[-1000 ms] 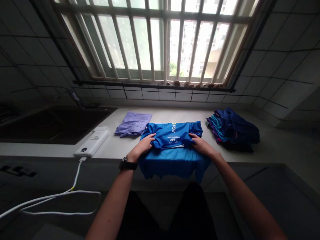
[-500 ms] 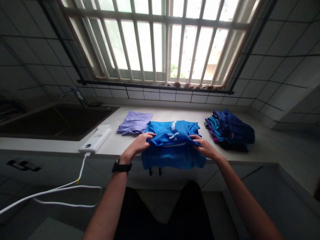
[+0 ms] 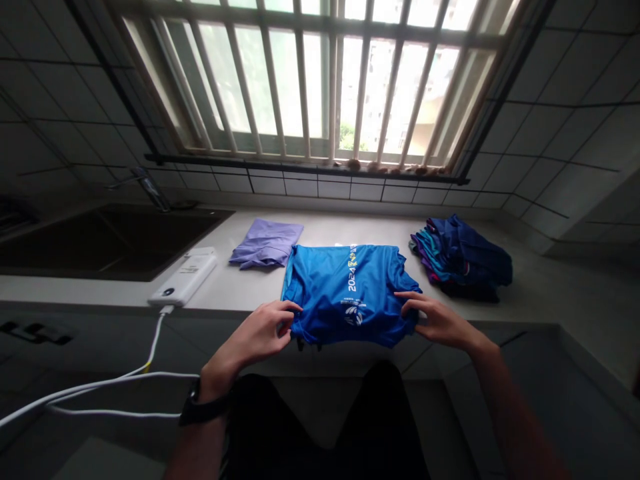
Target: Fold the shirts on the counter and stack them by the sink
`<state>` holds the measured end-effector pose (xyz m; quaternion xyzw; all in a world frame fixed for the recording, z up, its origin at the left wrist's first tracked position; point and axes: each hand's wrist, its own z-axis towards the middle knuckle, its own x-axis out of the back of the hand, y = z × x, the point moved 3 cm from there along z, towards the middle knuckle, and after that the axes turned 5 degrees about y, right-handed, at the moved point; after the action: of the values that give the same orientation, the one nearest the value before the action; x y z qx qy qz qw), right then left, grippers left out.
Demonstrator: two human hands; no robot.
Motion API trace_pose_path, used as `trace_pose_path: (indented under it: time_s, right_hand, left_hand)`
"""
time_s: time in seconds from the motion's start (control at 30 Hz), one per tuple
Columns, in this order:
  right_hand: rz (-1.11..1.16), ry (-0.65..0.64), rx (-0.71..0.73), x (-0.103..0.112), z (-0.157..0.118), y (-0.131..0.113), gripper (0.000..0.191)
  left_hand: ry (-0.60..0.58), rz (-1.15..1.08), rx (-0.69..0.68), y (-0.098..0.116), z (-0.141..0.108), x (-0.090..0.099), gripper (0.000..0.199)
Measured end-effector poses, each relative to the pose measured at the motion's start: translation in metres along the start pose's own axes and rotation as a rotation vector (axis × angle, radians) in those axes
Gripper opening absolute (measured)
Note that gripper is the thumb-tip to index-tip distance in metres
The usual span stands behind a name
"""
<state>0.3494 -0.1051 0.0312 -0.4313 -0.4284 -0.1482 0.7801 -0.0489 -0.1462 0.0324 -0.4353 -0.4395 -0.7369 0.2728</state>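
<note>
Below the barred window point(image 3: 305, 87), on the tabletop point(image 3: 240, 291), our 2 hands, left point(image 3: 260, 331) and right point(image 3: 440, 321), grip opposite edges of the blue shirt point(image 3: 345, 287).

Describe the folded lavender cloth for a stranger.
Below the wide barred window runs a white countertop. On it, between the dark rectangular sink and the bright blue printed shirt, lies the folded lavender cloth. Its pale colour sets it apart from the vivid blue shirt.

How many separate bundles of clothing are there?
3: a lavender garment near the sink, a blue shirt in the middle, a clothes stack on the right. Some layers are hidden.
</note>
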Motion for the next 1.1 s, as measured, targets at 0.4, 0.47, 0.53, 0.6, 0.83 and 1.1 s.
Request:
trace_pose_path:
  time_s: [0.4,0.47,0.53,0.6,0.83,1.1]
  right_hand:
    - [-0.411,0.158,-0.183,-0.047,0.055,-0.015,0.056]
    - [-0.516,0.143,-0.358,-0.065,0.059,-0.004,0.064]
    - [-0.553,0.113,-0.457,-0.073,0.058,0.007,0.066]
    - [-0.546,0.092,-0.462,-0.071,0.057,0.017,0.067]
    - [-0.5,-0.019,-0.433,-0.049,0.084,0.051,0.065]
    - [-0.558,-0.173,-0.29,-0.007,0.147,0.039,0.058]
  left_hand:
    - [0.19,0.321,0.104,0.009,0.063,-0.024,0.046]
    - [0.156,0.342,0.126,0.002,0.068,-0.042,0.051]
    - [0.127,0.352,0.18,-0.005,0.068,-0.053,0.053]
    - [0.122,0.339,0.219,-0.01,0.067,-0.056,0.056]
    - [0.168,0.289,0.318,-0.001,0.064,-0.06,0.06]
    - [0.129,0.346,0.225,0.047,0.064,-0.042,0.053]
